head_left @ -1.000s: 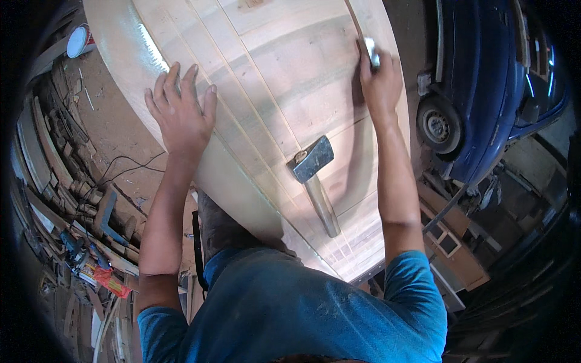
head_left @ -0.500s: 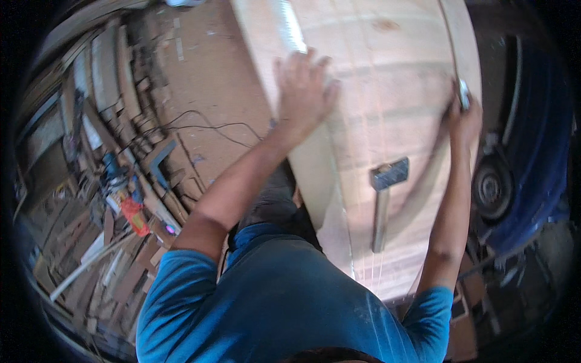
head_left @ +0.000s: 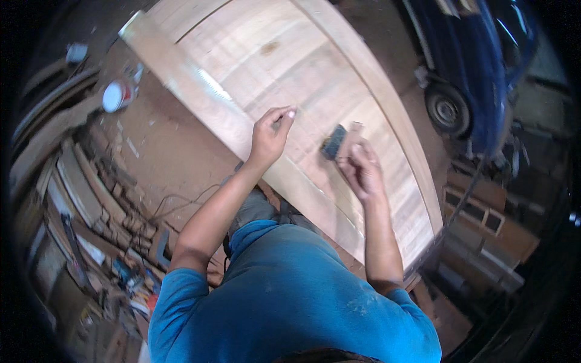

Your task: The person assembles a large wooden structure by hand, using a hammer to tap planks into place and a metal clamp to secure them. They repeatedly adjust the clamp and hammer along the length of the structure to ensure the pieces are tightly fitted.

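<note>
A large pale wooden panel (head_left: 296, 75), made of joined boards with raised frame pieces along its edges, lies in front of me. My left hand (head_left: 270, 136) is over its near left part, closed with thumb and fingertips together; whatever they may pinch is too small to make out. Over the panel's middle, my right hand (head_left: 363, 166) is closed on a small flat brownish piece (head_left: 349, 140), whose kind I cannot tell. Just left of that piece is the dark block head of a hammer (head_left: 332, 144) lying on the panel. Its handle is hidden by my right hand and forearm.
Offcuts and planks (head_left: 91, 187) are heaped on the left, with a power tool among them. A white tub (head_left: 114, 97) stands on the floor beyond, and a cable (head_left: 175, 202) lies nearer. A blue vehicle (head_left: 469, 72) is at the far right, above stacked wooden pieces (head_left: 490, 224).
My right hand has left the panel's right edge and come over its middle, near the hammer. My left hand has lifted from flat and closed. The view has turned, tilting the panel leftward.
</note>
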The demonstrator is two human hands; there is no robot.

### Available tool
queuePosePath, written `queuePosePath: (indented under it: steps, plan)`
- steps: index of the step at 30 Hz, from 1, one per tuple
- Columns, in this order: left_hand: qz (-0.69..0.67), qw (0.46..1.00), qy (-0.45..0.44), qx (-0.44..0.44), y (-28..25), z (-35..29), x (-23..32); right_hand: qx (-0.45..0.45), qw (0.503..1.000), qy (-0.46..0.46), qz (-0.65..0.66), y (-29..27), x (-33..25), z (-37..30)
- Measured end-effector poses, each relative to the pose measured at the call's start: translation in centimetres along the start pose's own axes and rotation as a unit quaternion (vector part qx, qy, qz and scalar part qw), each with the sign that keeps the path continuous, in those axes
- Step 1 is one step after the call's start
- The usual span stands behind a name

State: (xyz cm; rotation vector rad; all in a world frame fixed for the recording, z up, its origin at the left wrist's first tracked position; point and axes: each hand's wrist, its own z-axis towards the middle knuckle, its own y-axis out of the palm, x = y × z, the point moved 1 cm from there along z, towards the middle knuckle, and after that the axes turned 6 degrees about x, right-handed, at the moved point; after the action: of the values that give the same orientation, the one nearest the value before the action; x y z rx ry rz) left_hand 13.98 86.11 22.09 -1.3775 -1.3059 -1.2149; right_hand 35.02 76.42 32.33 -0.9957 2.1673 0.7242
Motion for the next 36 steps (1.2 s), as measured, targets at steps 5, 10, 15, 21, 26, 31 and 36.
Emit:
queuePosePath:
  steps: [5, 10, 15, 21, 26, 31, 36]
  plan:
    - [-0.163, 0.976, -0.075, -0.12, 3.2, -3.8, 8.7, -0.069, 0.997, -0.03, 0.023, 2.5, 0.3, -3.4]
    - [-0.091, 0.982, -0.08, -0.143, 3.7, -4.8, 8.5, -0.02, 0.996, -0.084, 0.0, 1.8, 3.0, -4.7]
    - [-0.069, 0.971, -0.145, -0.176, 2.3, -5.6, 5.6, -0.001, 0.995, -0.103, 0.02, 0.4, 7.4, -5.3]
    - [-0.079, 0.963, -0.225, -0.123, -0.6, -2.8, -0.5, 0.047, 0.992, -0.109, -0.031, -2.0, 10.7, -4.2]
    - [0.007, 0.983, -0.177, -0.045, -4.6, 3.2, -3.0, 0.122, 0.939, -0.117, -0.299, -6.9, 14.5, -2.6]
    - [0.056, 0.979, -0.171, -0.093, -6.1, 6.8, -4.6, 0.316, 0.772, -0.231, -0.501, -9.3, 13.1, -2.8]
    - [0.127, 0.955, -0.105, -0.248, -0.4, 5.1, -4.9, 0.267, 0.686, -0.214, -0.642, -13.8, 12.7, -0.9]
